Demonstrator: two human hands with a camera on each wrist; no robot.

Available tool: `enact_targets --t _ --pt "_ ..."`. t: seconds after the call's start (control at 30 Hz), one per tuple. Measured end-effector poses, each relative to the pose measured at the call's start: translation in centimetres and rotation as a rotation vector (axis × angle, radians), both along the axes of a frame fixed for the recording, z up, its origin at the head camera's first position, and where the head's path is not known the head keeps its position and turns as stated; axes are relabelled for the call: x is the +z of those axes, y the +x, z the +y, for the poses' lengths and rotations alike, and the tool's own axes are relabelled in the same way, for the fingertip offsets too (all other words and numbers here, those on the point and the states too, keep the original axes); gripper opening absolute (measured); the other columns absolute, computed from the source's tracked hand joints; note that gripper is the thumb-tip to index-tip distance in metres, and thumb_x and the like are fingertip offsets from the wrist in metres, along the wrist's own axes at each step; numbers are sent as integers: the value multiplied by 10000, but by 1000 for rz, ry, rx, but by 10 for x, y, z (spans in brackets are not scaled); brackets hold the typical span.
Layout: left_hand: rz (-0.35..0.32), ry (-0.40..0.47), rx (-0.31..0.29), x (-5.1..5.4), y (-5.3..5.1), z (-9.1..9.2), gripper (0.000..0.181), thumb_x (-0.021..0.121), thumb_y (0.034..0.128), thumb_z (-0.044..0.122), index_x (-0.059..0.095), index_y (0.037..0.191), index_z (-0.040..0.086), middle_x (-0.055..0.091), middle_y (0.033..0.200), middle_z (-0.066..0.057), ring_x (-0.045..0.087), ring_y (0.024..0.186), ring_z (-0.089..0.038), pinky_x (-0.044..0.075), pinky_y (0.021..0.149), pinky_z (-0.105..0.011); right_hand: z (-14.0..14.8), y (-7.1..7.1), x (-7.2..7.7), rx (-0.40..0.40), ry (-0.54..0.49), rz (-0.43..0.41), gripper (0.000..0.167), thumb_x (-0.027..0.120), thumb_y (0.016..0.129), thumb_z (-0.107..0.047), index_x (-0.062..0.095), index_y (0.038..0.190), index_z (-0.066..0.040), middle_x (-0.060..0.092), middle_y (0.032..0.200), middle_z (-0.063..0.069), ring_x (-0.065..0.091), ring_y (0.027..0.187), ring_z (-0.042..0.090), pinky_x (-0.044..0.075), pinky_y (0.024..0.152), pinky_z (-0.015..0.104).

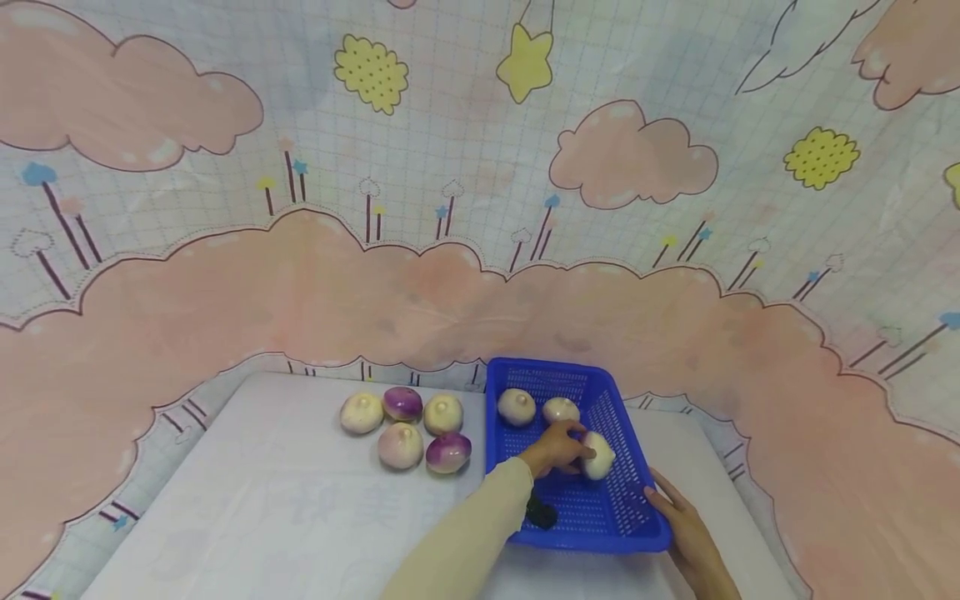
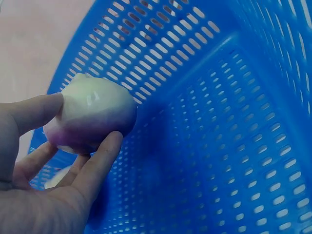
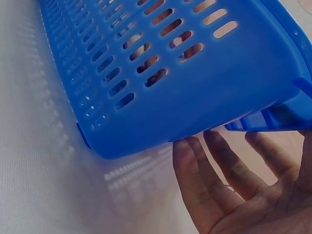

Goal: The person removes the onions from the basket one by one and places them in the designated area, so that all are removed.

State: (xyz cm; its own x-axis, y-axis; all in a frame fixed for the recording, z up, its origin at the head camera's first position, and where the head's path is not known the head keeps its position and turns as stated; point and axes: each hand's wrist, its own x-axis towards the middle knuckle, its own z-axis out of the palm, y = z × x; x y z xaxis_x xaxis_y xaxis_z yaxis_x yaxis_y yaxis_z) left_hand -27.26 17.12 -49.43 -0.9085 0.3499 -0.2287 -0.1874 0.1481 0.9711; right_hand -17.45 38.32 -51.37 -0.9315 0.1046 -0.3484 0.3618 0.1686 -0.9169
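My left hand [image 1: 558, 448] reaches into the blue plastic basket [image 1: 547, 543] and holds a white and purple turnip [image 1: 597, 457] near its right wall. In the left wrist view, the thumb and fingers [image 2: 102, 158] pinch this turnip [image 2: 95, 109] from opposite sides. Two pale turnips, one at the back left [image 1: 517, 407] and one beside it [image 1: 561, 410], lie in the basket; another is partly hidden under the hand. My right hand [image 1: 686, 533] holds the basket's front right side, thumb at the rim. Its fingertips [image 3: 185, 151] touch the outer wall in the right wrist view.
Several turnips, white ones [image 1: 401, 445] and purple ones [image 1: 448, 452], lie grouped left of the basket on the white-covered table [image 1: 285, 500]. A dark object [image 1: 542, 512] shows beside the left sleeve. A patterned cloth [image 1: 420, 308] hangs behind the table.
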Motion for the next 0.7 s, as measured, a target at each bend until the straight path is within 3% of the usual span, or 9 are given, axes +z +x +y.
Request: enact_targets --t 0.13,0.33,0.57,0.7 --pt "18 27 -26 8 0 -4 514 714 837 -9 533 1319 -10 553 1266 -240 654 1075 -421 617 764 -428 0 -1 1 6 -10 1 893 607 903 -534 155 1584 -174 177 1620 218 297 1444 455 349 1143 554" --pt "60 30 -37 19 2 -9 504 722 851 25 545 1322 35 511 1377 -254 622 1147 -422 612 787 -427 1 -1 0 4 6 2 906 613 889 -551 167 1583 -176 194 1614 227 333 1430 449 397 1116 537" --pt "99 36 -37 32 6 -13 508 736 839 24 558 1313 58 579 1158 -176 658 1058 -366 617 774 -402 1 0 -2 7 10 6 882 600 904 -548 178 1581 -172 220 1604 238 377 1408 445 418 1100 533" --pt "122 48 -57 41 9 -19 505 737 838 19 556 1307 63 570 1122 -150 668 1017 -350 618 773 -382 1 -1 -2 6 13 8 883 602 902 -550 183 1580 -168 241 1595 244 397 1398 438 428 1093 528"
